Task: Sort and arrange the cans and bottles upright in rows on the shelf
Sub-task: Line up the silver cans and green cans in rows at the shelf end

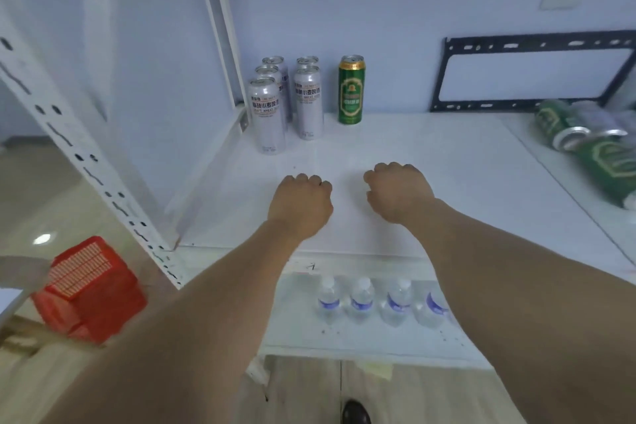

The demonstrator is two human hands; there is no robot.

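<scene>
Several silver cans (267, 113) stand upright in two rows at the back left of the white shelf (447, 162). One green can (350, 89) stands upright just right of them. At the far right, green cans (609, 165) and a silver one (595, 120) lie on their sides in a heap. My left hand (301, 203) and my right hand (399, 193) rest side by side on the shelf's middle, both curled into fists with nothing in them.
A row of water bottles (363, 298) stands on the lower shelf. A white slotted upright (69, 134) rises at left, with a red basket (89, 289) on the floor beside it. A black metal frame (537, 45) leans on the wall behind the right side.
</scene>
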